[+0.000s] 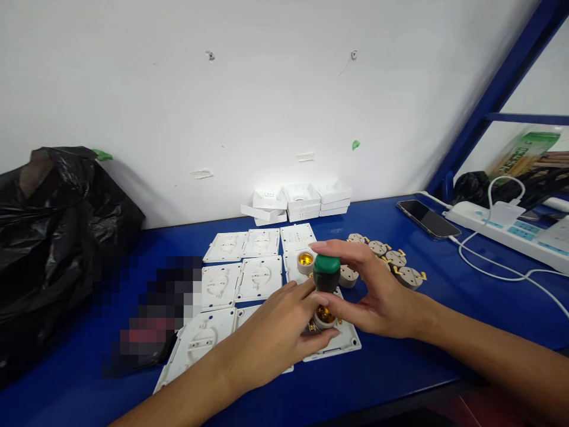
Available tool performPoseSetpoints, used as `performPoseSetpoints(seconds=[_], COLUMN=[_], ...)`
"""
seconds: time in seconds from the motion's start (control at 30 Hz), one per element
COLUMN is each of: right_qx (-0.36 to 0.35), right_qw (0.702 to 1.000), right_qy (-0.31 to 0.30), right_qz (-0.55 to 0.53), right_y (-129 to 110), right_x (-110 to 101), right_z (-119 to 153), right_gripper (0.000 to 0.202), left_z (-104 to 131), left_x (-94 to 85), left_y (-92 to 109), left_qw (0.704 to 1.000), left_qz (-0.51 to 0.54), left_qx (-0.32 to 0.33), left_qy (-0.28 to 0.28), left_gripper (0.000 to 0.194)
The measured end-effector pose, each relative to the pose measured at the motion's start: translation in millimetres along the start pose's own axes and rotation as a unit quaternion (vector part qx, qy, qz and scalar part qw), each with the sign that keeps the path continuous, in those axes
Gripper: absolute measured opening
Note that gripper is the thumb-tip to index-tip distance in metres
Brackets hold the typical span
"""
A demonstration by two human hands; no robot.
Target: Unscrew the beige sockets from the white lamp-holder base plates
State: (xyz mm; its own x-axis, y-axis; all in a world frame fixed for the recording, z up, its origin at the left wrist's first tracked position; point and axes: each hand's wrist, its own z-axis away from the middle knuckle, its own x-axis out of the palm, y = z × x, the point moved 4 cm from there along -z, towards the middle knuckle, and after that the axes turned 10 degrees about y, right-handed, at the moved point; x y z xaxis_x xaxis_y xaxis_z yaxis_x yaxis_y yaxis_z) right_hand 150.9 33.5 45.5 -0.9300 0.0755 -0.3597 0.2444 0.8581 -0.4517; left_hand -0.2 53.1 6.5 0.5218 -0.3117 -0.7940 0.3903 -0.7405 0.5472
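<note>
My right hand (380,293) grips a screwdriver (327,274) by its green and black handle, thumb and fingers on either side. The handle stands upright over a round lamp socket (326,320) with a gold-coloured inside; the tool's tip is hidden. Around that socket my left hand (282,326) is closed, holding it against a square white plastic plate (349,343). Just behind, another socket (306,261) sits on a white plate. Several more white plates (259,279) with round raised centres lie in rows to the left.
Several loose round sockets (409,277) with brass tabs lie right of my hands. White boxes (302,201) are stacked against the wall. A phone (427,219) and a power strip (511,231) with white cables lie at right. A black plastic bag (66,237) bulges at left.
</note>
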Motion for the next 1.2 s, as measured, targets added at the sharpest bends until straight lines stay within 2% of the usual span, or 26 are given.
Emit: performPoseSetpoints(seconds=[1.2], right_qx=[-0.010], right_qw=[1.000], right_qy=[-0.014], right_qz=[-0.001], right_y=[-0.9], right_x=[-0.8], right_z=[-1.9], right_gripper=[0.064], left_z=[0.0], left_x=[2.5], left_y=[-0.8], left_qw=[1.000], left_qz=[0.008], left_qx=[-0.012], left_qy=[-0.010], left_gripper=[0.014])
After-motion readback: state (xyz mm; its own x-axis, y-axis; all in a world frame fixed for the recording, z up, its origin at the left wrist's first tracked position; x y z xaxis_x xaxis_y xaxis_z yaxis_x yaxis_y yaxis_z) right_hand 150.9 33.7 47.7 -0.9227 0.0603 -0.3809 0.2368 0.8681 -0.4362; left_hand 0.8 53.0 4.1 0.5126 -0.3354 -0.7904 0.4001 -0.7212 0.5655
